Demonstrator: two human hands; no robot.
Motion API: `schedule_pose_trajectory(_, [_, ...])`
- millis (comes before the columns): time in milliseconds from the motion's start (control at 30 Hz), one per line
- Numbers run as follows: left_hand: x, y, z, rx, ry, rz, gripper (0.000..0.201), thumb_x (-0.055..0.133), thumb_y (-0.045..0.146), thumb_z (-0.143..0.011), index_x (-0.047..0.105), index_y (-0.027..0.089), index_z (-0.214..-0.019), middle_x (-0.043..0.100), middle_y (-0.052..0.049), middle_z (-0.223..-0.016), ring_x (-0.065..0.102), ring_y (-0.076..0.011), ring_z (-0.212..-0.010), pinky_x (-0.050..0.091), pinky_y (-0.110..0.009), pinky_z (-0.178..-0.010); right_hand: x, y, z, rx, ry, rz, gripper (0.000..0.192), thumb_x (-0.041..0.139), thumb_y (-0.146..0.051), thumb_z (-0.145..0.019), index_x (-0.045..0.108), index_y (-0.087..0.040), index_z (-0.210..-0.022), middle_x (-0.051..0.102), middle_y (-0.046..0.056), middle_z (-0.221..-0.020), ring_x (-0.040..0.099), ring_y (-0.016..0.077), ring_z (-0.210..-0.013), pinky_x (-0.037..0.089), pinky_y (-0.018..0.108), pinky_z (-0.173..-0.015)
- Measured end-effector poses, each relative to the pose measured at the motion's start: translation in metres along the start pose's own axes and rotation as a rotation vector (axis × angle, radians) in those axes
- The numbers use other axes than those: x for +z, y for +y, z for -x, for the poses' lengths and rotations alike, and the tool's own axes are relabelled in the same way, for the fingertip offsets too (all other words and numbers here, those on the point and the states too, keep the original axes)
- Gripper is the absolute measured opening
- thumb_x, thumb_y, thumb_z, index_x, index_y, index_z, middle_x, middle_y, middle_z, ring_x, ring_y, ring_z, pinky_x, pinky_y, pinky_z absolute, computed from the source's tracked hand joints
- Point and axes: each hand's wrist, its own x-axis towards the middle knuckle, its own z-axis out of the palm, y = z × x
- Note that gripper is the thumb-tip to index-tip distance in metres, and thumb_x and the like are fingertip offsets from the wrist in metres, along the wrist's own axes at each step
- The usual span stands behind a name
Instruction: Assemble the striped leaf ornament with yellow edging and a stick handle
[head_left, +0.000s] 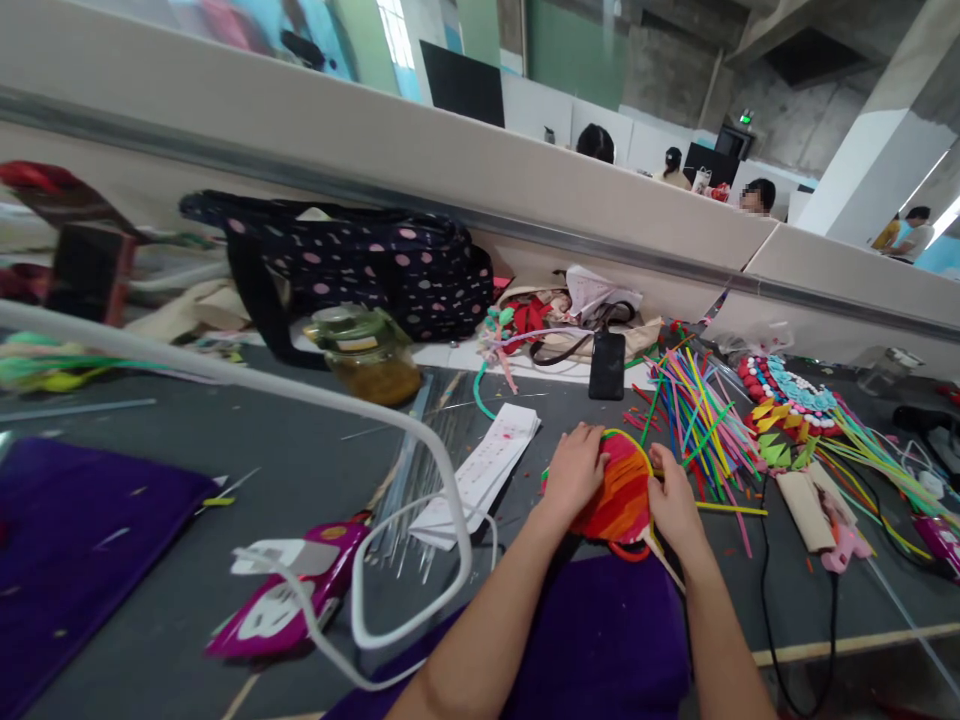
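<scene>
- A dark grey worktable fills the view, strewn with craft scraps, and a pale partition wall runs across behind it; beyond that, a big concrete hall where other people sit at their own stations.
- Dead centre, a bit toward 5 o'clock of the frame, sits the striped woven piece, a rounded pad in orange, red and yellow bands, lying flat at the table's near edge.
- Its long axis runs from about 11 o'clock down to 5 o'clock, and a thin tail end pokes out at the 5 o'clock side, toward the person.
- The left hand presses on the piece's 9 o'clock edge, fingers curled over it, gripping the rim.
- The right hand clasps the 3 o'clock edge, thumb on top, pinching the weave.
- At 1 o'clock from the piece, a heap of coloured straws fans out, nearly touching it.
- At 12 o'clock, well apart, a black phone lies on the table.
- At 9 o'clock, a folded paper sheet lies just beside the left hand.
- Farther out at 10 o'clock stands a jar before a polka-dot bag.
- At 7 o'clock, a magenta glue gun rests under a white cable.
- Purple cloth covers the lap below the hands.
</scene>
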Motion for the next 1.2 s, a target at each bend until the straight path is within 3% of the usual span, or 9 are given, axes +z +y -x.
schedule_pose_trajectory(167, [0.005,-0.004,0.001,-0.035,-0.041,-0.042,0.043,0.052,0.017,-0.089,0.051,0.013,-0.132,0.056,-0.02,-0.137,0.044,-0.0332,-0.134,0.031,-0.051,-0.11,0.014,0.007,-0.007,0.007,-0.023,0.093,0.065,0.042,-0.004,-0.074,0.051,-0.02,-0.137,0.063,0.013,-0.125,0.058,0.025,-0.119,0.045,0.042,-0.102])
schedule_pose_trajectory(433, [0.01,-0.009,-0.003,-0.029,0.049,0.109,0.04,0.055,0.016,-0.086,0.055,0.015,-0.126,0.063,-0.017,-0.125,0.054,-0.0302,-0.121,0.031,-0.051,-0.11,0.02,0.003,-0.016,0.04,-0.066,0.053,0.071,0.041,-0.002,-0.072,0.046,-0.019,-0.14,0.066,0.009,-0.122,0.054,0.0236,-0.121,0.04,0.042,-0.105])
schedule_pose_trajectory(633, [0.013,-0.012,-0.006,-0.022,0.066,0.153,0.041,0.059,0.014,-0.083,0.055,0.013,-0.123,0.063,-0.016,-0.12,0.055,-0.0308,-0.116,0.028,-0.051,-0.112,0.02,-0.001,-0.019,0.013,-0.052,0.092,0.073,0.041,-0.002,-0.071,0.045,-0.019,-0.141,0.066,0.008,-0.118,0.052,0.025,-0.117,0.04,0.042,-0.105])
schedule_pose_trajectory(1200, [0.021,-0.02,-0.013,-0.052,0.052,0.286,0.044,0.069,0.011,-0.075,0.058,0.014,-0.118,0.063,-0.014,-0.112,0.057,-0.0298,-0.111,0.04,-0.049,-0.103,0.014,-0.007,-0.023,-0.015,-0.11,0.137,0.073,0.04,0.001,-0.071,0.041,-0.02,-0.142,0.064,0.008,-0.109,0.05,0.0242,-0.11,0.04,0.042,-0.101])
